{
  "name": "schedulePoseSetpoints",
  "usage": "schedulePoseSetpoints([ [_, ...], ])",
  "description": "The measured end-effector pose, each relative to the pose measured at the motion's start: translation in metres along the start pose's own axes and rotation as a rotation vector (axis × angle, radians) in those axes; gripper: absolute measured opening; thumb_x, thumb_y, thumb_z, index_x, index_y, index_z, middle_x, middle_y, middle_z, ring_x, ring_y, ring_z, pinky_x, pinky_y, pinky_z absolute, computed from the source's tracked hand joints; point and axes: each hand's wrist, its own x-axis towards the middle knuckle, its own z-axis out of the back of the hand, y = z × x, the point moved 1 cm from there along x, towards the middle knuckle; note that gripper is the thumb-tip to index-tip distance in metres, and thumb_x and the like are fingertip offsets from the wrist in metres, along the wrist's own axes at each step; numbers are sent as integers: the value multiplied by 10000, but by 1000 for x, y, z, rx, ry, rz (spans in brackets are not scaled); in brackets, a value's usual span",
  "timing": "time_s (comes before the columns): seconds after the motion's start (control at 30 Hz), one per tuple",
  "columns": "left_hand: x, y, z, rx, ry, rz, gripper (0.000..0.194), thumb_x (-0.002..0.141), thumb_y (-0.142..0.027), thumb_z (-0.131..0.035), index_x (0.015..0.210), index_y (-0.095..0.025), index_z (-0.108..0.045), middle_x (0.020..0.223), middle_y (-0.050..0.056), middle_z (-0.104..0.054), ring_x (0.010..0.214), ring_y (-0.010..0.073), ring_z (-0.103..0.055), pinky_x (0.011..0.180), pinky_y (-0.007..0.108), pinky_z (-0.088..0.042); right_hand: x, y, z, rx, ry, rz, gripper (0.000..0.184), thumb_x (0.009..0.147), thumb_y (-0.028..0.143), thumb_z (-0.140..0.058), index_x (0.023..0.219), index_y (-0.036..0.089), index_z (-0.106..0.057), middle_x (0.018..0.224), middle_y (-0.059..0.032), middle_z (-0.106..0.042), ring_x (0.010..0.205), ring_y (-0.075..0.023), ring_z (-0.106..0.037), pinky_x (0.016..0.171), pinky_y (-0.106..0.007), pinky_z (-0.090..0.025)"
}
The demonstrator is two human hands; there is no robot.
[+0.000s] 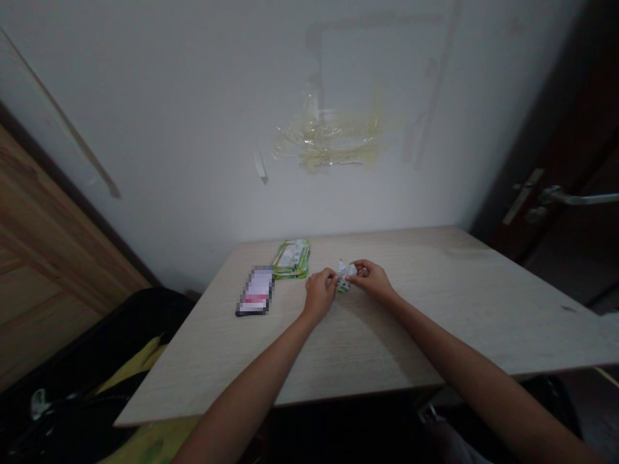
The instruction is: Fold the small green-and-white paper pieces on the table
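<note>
Both my hands meet over the middle of a pale wooden table (459, 309). My left hand (319, 293) and my right hand (372, 278) each pinch one end of a small green and white sachet (344, 277), held just above the tabletop. The fingers of both hands are closed on it. A stack of similar green and white sachets (291, 259) lies on the table a little to the left and behind my left hand.
A phone (256, 291) with a lit screen lies left of the sachet stack. A white wall with tape remnants (329, 138) stands behind the table. A door with a metal handle (561, 196) is at right. A dark bag (97, 361) sits lower left.
</note>
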Motion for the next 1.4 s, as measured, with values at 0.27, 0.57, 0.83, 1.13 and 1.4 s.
schedulePoseSetpoints([
  [0.27, 0, -1, 0, 6, 5, -11, 182, 922, -352, -534, 887, -225, -660, 921, 26, -702, 928, 200, -605, 872, 319, -434, -2, 5, 1, -17, -14, 35, 543, 596, 451, -814, 1027, 156, -668, 793, -27, -686, 643, -148, -600, 605, -267, -480],
  [0.57, 1, 0, -1, 27, 21, -15, 170, 918, -323, -548, 892, -221, -681, 934, 36, -701, 951, 203, -607, 894, 326, -427, -1, 6, 4, -97, -44, 128, 515, 586, 368, -834, 1029, 158, -679, 823, -34, -694, 701, -169, -626, 709, -308, -502],
  [0.83, 1, -3, 0, 40, 51, -48, 168, 921, -331, -552, 894, -227, -681, 951, 41, -706, 983, 213, -605, 917, 334, -425, -2, 5, 3, -82, -25, 144, 478, 604, 334, -824, 1030, 176, -676, 836, -29, -699, 707, -167, -636, 709, -300, -509],
  [1.13, 3, 2, -3, -82, 4, -35, 149, 901, -282, -566, 986, -221, -671, 969, 33, -716, 969, 201, -627, 905, 328, -462, -1, 0, 1, -3, 23, 91, 480, 617, 331, -810, 1051, 188, -663, 889, -32, -710, 769, -179, -670, 752, -314, -536],
  [1.4, 5, 6, -3, -168, -15, -57, 245, 916, -273, -557, 1109, -224, -700, 1049, 49, -719, 1007, 196, -636, 959, 344, -477, 1, -5, 0, 165, 76, 40, 446, 617, 312, -810, 1017, 185, -659, 918, -48, -728, 782, -193, -703, 770, -334, -569],
])
